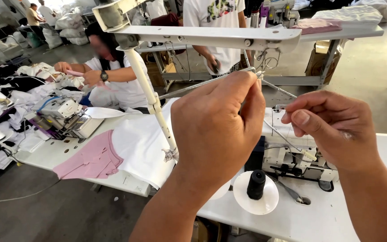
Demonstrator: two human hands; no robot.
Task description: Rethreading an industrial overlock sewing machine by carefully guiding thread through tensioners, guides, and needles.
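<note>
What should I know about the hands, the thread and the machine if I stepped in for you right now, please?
Left hand: raised, fingertips pinched by the thread guide on the white stand arm.
Right hand: pinched too, apparently on fine thread; the thread itself is too thin to see clearly.
Black spool sits on its white disc on the table, in front of the sewing machine.
Done: spool in place.
Left: whether the thread has passed the guide cannot be told; the path down to the machine looks unfinished.
</note>
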